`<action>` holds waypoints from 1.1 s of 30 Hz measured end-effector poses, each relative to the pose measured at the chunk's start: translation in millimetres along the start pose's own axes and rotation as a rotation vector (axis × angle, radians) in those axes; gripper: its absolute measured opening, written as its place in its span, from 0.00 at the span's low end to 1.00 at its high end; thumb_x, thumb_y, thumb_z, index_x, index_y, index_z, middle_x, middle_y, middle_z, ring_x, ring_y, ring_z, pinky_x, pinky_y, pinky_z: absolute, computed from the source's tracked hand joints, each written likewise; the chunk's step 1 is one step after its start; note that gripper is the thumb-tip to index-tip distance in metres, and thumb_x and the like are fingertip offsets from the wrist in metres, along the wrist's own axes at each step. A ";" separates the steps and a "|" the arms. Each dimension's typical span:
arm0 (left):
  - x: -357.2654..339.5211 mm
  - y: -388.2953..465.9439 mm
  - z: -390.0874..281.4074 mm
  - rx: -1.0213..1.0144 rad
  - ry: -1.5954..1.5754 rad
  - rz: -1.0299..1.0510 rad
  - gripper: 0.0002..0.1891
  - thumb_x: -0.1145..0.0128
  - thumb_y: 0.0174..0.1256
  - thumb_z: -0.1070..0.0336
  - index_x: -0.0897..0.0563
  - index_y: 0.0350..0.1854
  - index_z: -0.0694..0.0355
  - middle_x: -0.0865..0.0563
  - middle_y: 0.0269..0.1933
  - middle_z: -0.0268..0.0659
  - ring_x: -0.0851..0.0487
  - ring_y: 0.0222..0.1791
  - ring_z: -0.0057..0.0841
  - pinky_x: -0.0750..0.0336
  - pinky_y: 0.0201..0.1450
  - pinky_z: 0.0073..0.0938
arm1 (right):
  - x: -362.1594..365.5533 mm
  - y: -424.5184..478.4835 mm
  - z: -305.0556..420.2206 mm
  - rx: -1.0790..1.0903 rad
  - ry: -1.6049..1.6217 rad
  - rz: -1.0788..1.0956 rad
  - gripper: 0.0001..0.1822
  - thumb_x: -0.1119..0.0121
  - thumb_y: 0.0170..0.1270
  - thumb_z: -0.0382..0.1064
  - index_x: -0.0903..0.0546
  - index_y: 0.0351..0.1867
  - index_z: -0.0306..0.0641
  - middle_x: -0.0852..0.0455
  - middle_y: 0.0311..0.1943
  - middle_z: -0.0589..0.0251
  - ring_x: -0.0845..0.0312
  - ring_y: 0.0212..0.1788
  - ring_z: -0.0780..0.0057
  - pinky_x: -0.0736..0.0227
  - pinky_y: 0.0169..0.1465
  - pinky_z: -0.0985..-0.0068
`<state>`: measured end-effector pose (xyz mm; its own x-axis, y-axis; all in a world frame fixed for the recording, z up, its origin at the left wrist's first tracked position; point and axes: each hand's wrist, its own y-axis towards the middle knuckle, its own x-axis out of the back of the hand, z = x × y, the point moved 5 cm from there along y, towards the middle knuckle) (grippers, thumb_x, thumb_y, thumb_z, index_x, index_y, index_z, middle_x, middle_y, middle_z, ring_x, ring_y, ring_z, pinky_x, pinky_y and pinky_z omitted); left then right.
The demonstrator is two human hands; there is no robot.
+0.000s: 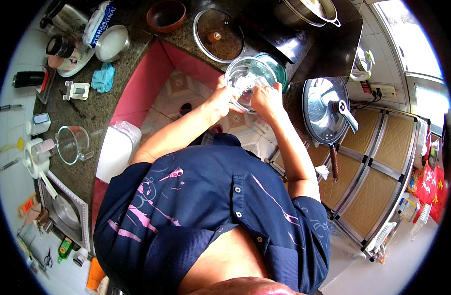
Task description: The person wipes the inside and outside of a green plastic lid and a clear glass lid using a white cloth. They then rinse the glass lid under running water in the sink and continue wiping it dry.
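My left hand (pixel 222 97) grips the side of a clear glass bowl (pixel 234 70), its fingers round the rim. The bowl is tilted, its opening towards me. My right hand (pixel 266 99) reaches over the near right rim, with a crumpled white wipe (pixel 260 82) pressed inside. Whether the wipe is paper or cloth, I cannot tell. Both hands are in front of my body, over the gap between floor and counter edge. Just behind the bowl, partly hidden by it, a round green glass-like lid or dish (pixel 279 72) lies at the counter edge.
A glass pot lid (pixel 225 44) and a brown bowl (pixel 166 16) rest on the far counter. An induction cooker (pixel 290 42) and a steel pot (pixel 303 14) stand further right. A lidded frying pan (pixel 321 110) is at right. The left counter bears a glass jug (pixel 72 144) and blue cloth (pixel 103 77).
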<state>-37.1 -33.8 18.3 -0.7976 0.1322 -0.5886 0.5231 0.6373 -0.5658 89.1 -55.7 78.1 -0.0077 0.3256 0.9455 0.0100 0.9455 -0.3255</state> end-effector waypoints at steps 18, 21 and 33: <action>-26.3 -16.0 2.1 -0.011 0.070 0.275 0.42 0.55 0.39 0.80 0.37 0.68 0.54 0.25 0.60 0.46 0.21 0.56 0.45 0.14 0.37 0.55 | -25.8 -19.7 2.3 0.362 0.780 0.013 0.18 0.46 0.65 0.35 0.20 0.56 0.45 0.24 0.61 0.50 0.31 0.63 0.59 0.34 0.61 0.64; -21.1 -13.1 6.0 -0.012 0.102 0.170 0.38 0.54 0.44 0.79 0.37 0.67 0.53 0.25 0.58 0.44 0.20 0.54 0.45 0.15 0.38 0.59 | -20.6 -13.6 4.3 0.361 0.366 -0.148 0.28 0.47 0.61 0.33 0.27 0.65 0.53 0.27 0.66 0.63 0.35 0.68 0.62 0.41 0.65 0.51; -19.6 -12.6 14.0 -0.056 0.001 0.037 0.33 0.52 0.50 0.75 0.38 0.64 0.53 0.23 0.51 0.43 0.17 0.43 0.39 0.16 0.30 0.60 | -16.6 -17.6 -20.5 0.017 -0.039 -0.067 0.26 0.51 0.58 0.37 0.25 0.61 0.40 0.12 0.44 0.53 0.18 0.51 0.61 0.49 0.69 0.53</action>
<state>-23.9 -55.1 28.8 -0.7781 0.1569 -0.6082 0.5347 0.6735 -0.5104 109.5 -77.9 68.3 -0.0464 0.2611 0.9642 -0.0089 0.9651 -0.2618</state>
